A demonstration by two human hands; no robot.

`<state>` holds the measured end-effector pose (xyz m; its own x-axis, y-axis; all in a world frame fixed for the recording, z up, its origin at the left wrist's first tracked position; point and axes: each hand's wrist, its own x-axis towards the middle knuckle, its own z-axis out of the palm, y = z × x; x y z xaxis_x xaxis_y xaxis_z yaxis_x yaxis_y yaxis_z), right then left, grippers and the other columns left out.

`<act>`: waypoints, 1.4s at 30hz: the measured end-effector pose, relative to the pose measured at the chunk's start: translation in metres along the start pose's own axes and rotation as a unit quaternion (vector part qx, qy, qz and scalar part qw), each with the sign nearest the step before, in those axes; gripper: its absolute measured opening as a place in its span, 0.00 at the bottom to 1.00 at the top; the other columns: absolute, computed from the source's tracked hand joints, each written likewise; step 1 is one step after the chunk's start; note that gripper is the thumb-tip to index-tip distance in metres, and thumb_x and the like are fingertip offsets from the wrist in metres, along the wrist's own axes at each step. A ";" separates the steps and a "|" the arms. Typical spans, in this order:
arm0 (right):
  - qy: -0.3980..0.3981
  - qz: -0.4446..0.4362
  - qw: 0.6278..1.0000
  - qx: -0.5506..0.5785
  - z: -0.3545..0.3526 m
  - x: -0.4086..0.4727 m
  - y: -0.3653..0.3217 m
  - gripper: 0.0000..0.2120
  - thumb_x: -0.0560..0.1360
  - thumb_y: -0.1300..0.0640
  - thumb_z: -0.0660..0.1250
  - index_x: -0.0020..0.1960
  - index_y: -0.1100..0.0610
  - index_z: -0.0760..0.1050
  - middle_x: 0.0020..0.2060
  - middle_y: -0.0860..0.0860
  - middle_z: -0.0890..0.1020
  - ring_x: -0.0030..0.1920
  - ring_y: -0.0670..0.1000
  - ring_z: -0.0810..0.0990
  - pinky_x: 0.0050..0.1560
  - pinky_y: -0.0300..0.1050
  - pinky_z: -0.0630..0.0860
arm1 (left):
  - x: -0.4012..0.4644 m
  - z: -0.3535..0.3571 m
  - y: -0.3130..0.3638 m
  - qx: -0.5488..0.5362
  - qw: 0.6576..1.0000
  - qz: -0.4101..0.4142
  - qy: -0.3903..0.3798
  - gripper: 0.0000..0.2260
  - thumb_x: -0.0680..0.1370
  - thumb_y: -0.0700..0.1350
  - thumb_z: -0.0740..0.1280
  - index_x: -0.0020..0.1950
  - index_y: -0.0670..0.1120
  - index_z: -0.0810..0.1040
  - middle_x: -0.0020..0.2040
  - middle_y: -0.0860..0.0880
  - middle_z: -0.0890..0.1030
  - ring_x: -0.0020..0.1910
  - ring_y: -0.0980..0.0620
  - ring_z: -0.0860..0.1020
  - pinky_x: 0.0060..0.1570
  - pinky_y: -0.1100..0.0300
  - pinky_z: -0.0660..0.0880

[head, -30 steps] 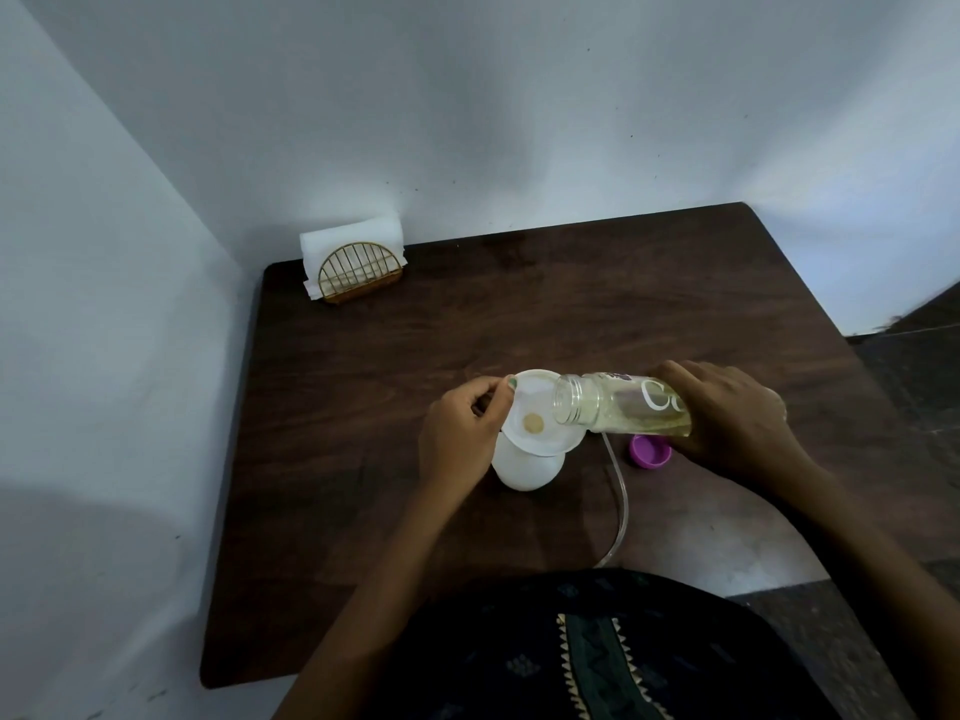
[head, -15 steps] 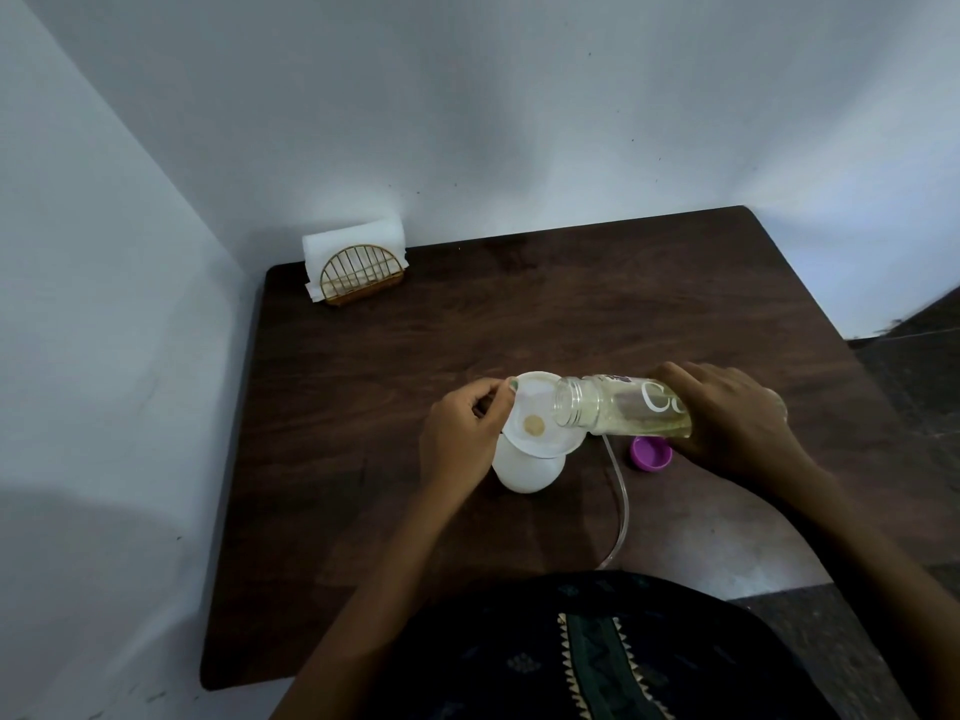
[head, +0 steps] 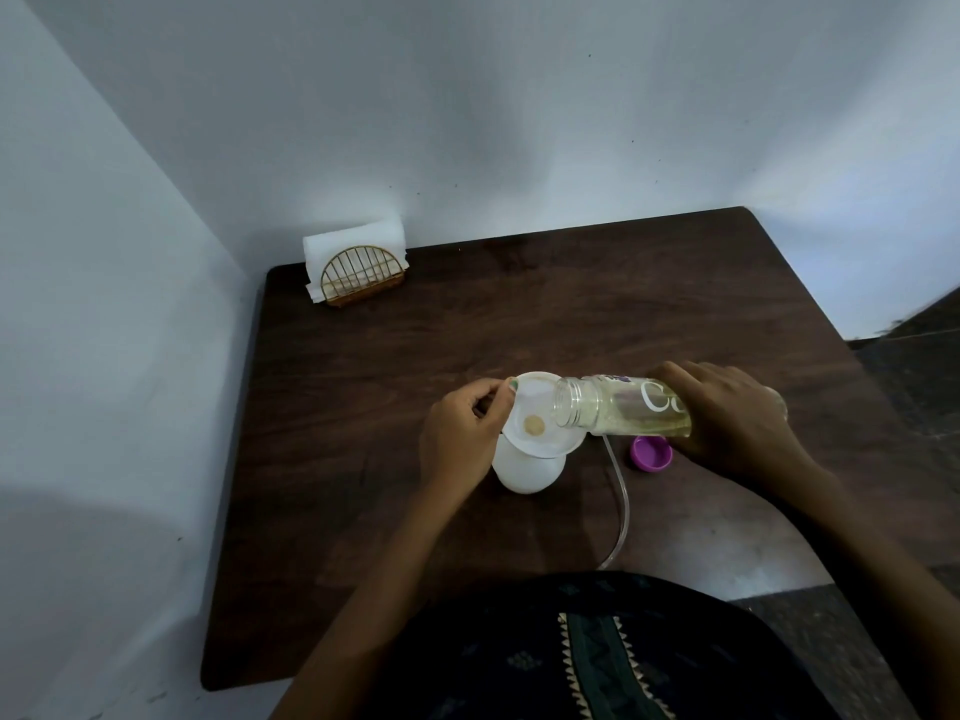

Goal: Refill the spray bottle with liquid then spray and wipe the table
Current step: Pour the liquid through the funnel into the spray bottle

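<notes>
A white spray bottle body point(head: 527, 467) stands near the middle of the dark wooden table point(head: 519, 314), with a white funnel point(head: 540, 407) sitting in its mouth. My left hand point(head: 460, 436) pinches the funnel's left rim. My right hand point(head: 727, 420) grips a clear bottle of yellowish liquid point(head: 618, 405), tipped almost flat with its open mouth over the funnel. The bottle's purple cap point(head: 651, 453) lies on the table just under it. A clear thin tube point(head: 618, 504) curves across the table toward me.
A gold wire holder with white napkins point(head: 356, 267) stands at the table's far left corner against the wall. White walls close in the left and back sides. Dark floor shows to the right of the table.
</notes>
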<state>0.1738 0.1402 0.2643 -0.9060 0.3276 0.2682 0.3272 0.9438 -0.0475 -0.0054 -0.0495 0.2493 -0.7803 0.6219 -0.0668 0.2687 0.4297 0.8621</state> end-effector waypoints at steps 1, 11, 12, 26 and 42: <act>-0.002 0.000 1.000 0.002 0.000 0.000 0.000 0.23 0.56 0.57 0.82 0.47 0.57 0.76 0.35 0.51 0.80 0.32 0.56 0.79 0.34 0.40 0.60 | 0.000 0.000 0.000 -0.001 1.000 0.000 0.000 0.09 0.79 0.52 0.64 0.48 0.52 0.83 0.37 0.51 0.83 0.36 0.54 0.79 0.36 0.52 0.75; 0.002 0.003 1.000 -0.015 -0.001 0.001 0.000 0.25 0.54 0.57 0.82 0.47 0.57 0.77 0.35 0.51 0.80 0.32 0.56 0.79 0.34 0.39 0.60 | 0.001 0.001 -0.002 -0.011 1.000 0.001 -0.001 0.09 0.79 0.52 0.64 0.48 0.52 0.83 0.35 0.51 0.82 0.33 0.56 0.77 0.33 0.55 0.72; 0.002 0.004 1.000 -0.016 -0.002 0.001 0.000 0.24 0.54 0.57 0.82 0.47 0.57 0.77 0.35 0.51 0.80 0.32 0.56 0.79 0.34 0.39 0.59 | 0.001 0.001 -0.002 -0.011 1.000 0.000 -0.002 0.09 0.79 0.53 0.64 0.47 0.52 0.83 0.35 0.51 0.82 0.32 0.56 0.76 0.32 0.56 0.70; 0.002 -0.001 1.000 -0.011 -0.003 0.001 0.001 0.23 0.56 0.56 0.81 0.48 0.56 0.77 0.37 0.51 0.81 0.34 0.56 0.80 0.35 0.40 0.59 | 0.001 0.002 -0.001 -0.004 1.000 0.000 -0.002 0.10 0.79 0.53 0.63 0.50 0.52 0.83 0.36 0.52 0.82 0.35 0.55 0.78 0.33 0.59 0.71; 0.003 -0.003 1.000 -0.014 -0.003 0.002 0.000 0.24 0.55 0.57 0.82 0.48 0.57 0.77 0.35 0.52 0.81 0.32 0.56 0.79 0.34 0.40 0.60 | 0.001 0.001 -0.001 -0.008 1.000 -0.001 -0.001 0.09 0.79 0.52 0.64 0.48 0.52 0.83 0.35 0.51 0.82 0.32 0.55 0.77 0.32 0.59 0.69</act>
<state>0.1731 0.1410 0.2675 -0.9065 0.3210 0.2743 0.3286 0.9443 -0.0193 -0.0060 -0.0491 0.2477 -0.7795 0.6226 -0.0696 0.2580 0.4202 0.8700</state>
